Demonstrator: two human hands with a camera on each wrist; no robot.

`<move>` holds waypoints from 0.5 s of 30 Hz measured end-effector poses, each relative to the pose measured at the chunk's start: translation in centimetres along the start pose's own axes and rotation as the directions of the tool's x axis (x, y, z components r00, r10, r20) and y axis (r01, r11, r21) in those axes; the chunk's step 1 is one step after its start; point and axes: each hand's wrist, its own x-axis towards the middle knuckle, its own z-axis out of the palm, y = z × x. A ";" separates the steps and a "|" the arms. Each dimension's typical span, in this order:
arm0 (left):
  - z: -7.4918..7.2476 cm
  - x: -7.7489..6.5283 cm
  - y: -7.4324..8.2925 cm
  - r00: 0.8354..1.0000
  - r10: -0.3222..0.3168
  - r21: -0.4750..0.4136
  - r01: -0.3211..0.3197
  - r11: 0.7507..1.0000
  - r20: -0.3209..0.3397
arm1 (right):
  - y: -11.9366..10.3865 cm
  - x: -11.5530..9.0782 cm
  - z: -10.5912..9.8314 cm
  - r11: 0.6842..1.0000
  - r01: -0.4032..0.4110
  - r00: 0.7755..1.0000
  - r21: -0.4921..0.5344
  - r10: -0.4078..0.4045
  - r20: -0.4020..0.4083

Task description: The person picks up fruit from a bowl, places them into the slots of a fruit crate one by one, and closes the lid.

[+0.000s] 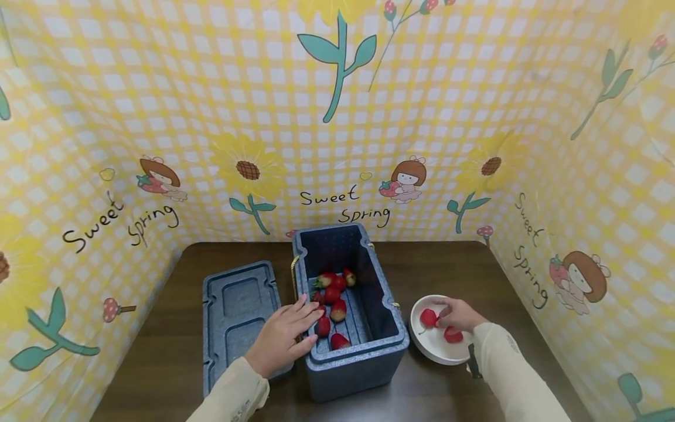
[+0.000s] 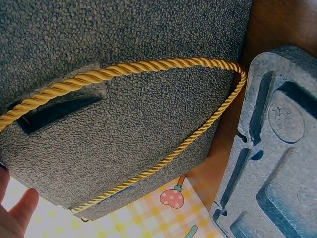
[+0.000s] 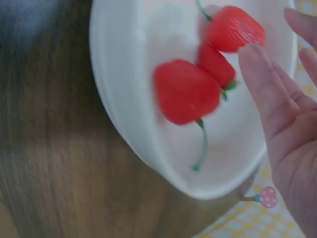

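While spread left hand (image 1: 282, 335) is resting on box (image 1: 355, 375), right hand (image 1: 461, 315) is hovering by berries (image 3: 185, 91), grip wide; soft pinching is probably best.

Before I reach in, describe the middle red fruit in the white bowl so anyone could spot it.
Right of the blue-grey box stands a white bowl. In the right wrist view, the middle red fruit lies between two others and looks the smallest of the three.

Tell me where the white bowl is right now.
In the head view, the white bowl is on the brown table, just right of the blue-grey box, with the right hand over its far right part and red fruit inside.
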 end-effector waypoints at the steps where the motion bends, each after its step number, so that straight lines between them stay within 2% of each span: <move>1: 0.0 0.0 0.0 1.000 -0.005 -0.001 0.005 1.000 0.002 | 0.3 0.1 0.3 1.000 0.018 1.000 -0.003 -0.018 -0.009; 4: -0.1 -0.1 0.1 1.000 -0.026 0.003 0.026 1.000 0.012 | 0.7 0.4 1.0 0.998 0.066 0.997 -0.001 -0.066 -0.035; 7: -0.2 -0.2 0.3 0.999 -0.048 0.005 0.048 0.999 0.023 | 1.2 0.8 2.0 0.999 0.051 0.996 0.010 -0.051 -0.068; 13: -0.3 -0.1 0.3 1.000 -0.017 0.004 0.017 1.000 0.006 | 2.4 1.5 3.5 0.997 0.070 0.992 0.009 -0.069 -0.105; 15: -0.2 0.1 0.3 1.000 -0.007 0.000 0.007 1.000 0.019 | 3.0 1.6 3.8 0.998 0.068 0.991 0.002 -0.067 -0.113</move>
